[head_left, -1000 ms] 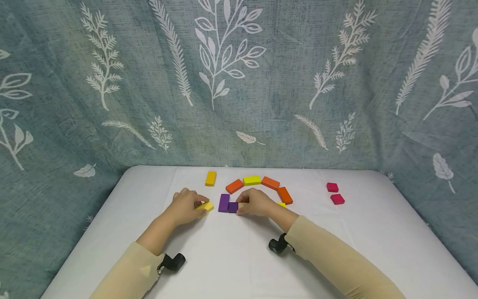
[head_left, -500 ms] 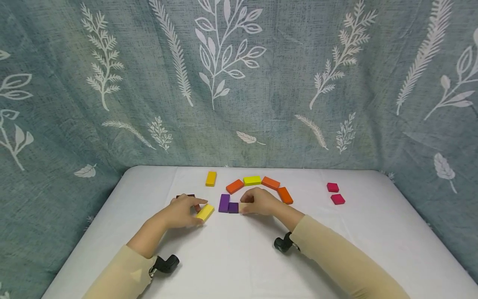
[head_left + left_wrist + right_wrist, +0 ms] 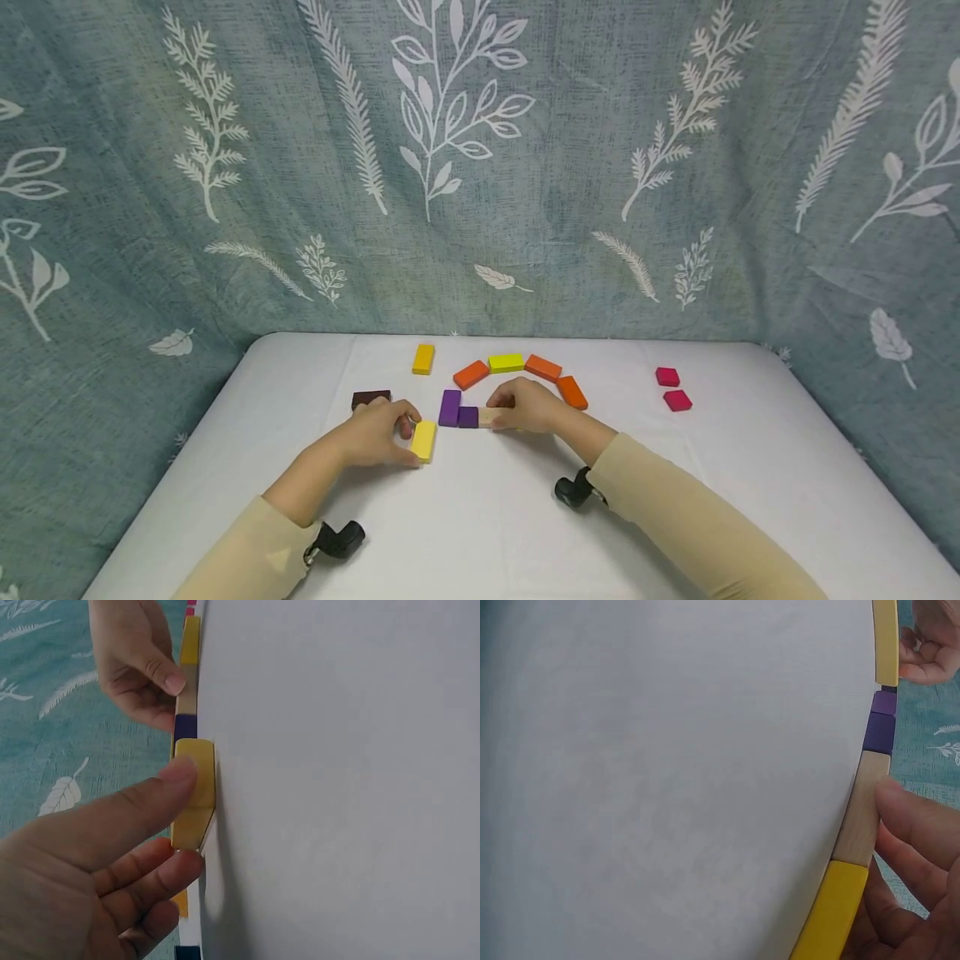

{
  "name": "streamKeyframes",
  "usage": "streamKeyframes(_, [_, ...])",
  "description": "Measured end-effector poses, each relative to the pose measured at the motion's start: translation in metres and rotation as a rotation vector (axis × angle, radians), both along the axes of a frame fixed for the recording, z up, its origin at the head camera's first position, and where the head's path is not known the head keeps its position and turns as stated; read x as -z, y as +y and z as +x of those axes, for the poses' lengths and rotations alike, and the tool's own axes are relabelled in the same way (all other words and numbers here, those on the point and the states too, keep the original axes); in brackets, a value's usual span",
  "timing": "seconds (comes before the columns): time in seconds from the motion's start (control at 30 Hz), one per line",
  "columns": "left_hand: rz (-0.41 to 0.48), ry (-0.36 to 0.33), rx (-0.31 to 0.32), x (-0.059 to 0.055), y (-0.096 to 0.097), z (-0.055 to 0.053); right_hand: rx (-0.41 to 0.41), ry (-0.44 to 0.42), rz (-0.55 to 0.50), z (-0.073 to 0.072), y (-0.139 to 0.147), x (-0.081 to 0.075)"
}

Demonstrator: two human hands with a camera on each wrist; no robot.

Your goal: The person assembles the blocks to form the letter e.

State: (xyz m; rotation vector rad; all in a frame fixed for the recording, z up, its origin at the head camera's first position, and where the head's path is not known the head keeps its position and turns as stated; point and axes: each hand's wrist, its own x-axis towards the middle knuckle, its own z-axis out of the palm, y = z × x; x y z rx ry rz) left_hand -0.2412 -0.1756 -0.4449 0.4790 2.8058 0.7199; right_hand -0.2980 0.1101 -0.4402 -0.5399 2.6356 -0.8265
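Up close, the left hand [image 3: 371,435] pinches a yellow block [image 3: 423,440] between thumb and fingers; the block lies flat on the white tabletop [image 3: 480,517], just left of a tall purple block [image 3: 450,407]. The right hand [image 3: 531,405] curls its fingers on a pale wooden block [image 3: 488,416], which touches a small purple block [image 3: 468,417] beside the tall one. From the right wrist view, a second yellow block [image 3: 832,911] butts against the wooden block's other end, under the hand. Behind the hands, orange and yellow-green blocks [image 3: 506,362] form an arc. A dark brown block [image 3: 371,397] lies just beyond the left hand, an amber block [image 3: 423,358] farther back, and two magenta blocks [image 3: 672,388] well apart to the right. A leaf-patterned curtain [image 3: 480,167] hangs behind.
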Motion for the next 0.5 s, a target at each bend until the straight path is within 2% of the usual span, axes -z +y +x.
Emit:
streamKeyframes(0.23, [-0.001,0.036,0.007,-0.001,0.013,0.006,0.0,-0.005,-0.007,-0.001,0.0,-0.001])
streamKeyframes(0.5, [0.003,0.093,0.029,0.007,0.022,0.006,0.006,-0.015,-0.006,-0.002,-0.001,0.0])
